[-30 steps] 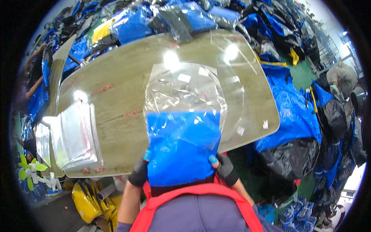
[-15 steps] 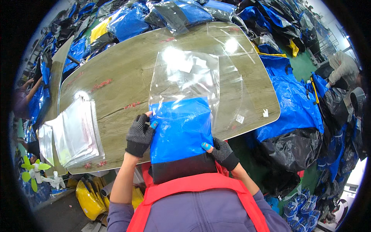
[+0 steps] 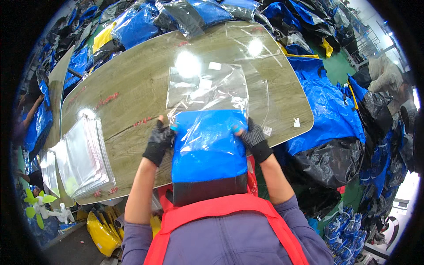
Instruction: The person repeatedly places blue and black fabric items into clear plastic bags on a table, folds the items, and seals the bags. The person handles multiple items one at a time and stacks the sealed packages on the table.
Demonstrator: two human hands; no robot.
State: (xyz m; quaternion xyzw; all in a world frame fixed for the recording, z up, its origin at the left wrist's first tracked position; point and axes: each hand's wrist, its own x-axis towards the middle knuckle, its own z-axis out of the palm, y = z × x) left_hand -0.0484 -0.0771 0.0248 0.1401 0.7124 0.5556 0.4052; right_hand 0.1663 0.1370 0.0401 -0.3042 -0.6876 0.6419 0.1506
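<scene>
A folded blue and black piece of sheeting (image 3: 210, 150) lies at the table's near edge, against my front. It sits inside a clear plastic bag (image 3: 207, 90), whose upper part spreads flat and crinkled over the table. My left hand (image 3: 160, 140), in a black dotted fingerless glove, pinches the bag's left edge near the top of the blue part, thumb on top and a finger pointing forward. Opposite it, my right hand (image 3: 255, 138), gloved alike and slightly blurred, holds the right edge, thumb over the blue. Fingers beneath the bag are hidden.
The wood-patterned table (image 3: 128, 132) has a stack of clear bags (image 3: 86, 150) at left. Blue and black sheeting (image 3: 327, 101) is heaped at right, with more piled behind. A small green-bladed fan (image 3: 39, 201) stands at lower left. Other people are at both sides.
My right hand has slid forward along the bag's right edge, from the lower corner to near the top of the blue part. My left hand has moved slightly forward too.
</scene>
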